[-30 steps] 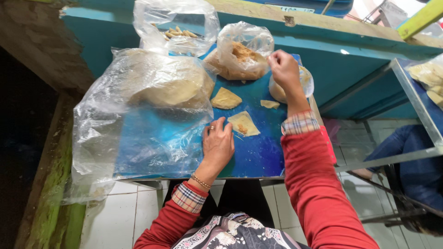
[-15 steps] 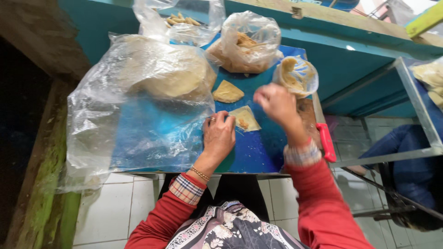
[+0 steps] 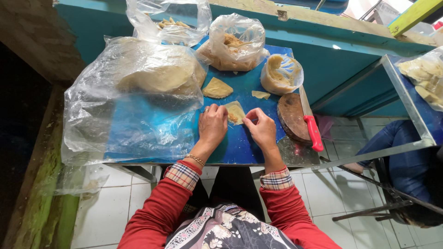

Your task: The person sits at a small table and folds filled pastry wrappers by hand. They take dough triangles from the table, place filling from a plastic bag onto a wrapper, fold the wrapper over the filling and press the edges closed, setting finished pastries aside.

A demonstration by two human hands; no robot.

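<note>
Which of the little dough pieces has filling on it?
The dough piece between the left hand and right hand: it carries brownish filling. The triangle farther back and the small scrap look plain.

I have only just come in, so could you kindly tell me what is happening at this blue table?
A person in red sleeves works a thin pale triangular dough wrapper with brownish filling on it, on the blue table top. The left hand rests on the wrapper's left edge; the right hand pinches at its right side. Clear plastic bags of dough sheets and filling lie behind, and a red-handled knife lies on a round wooden board.
</note>
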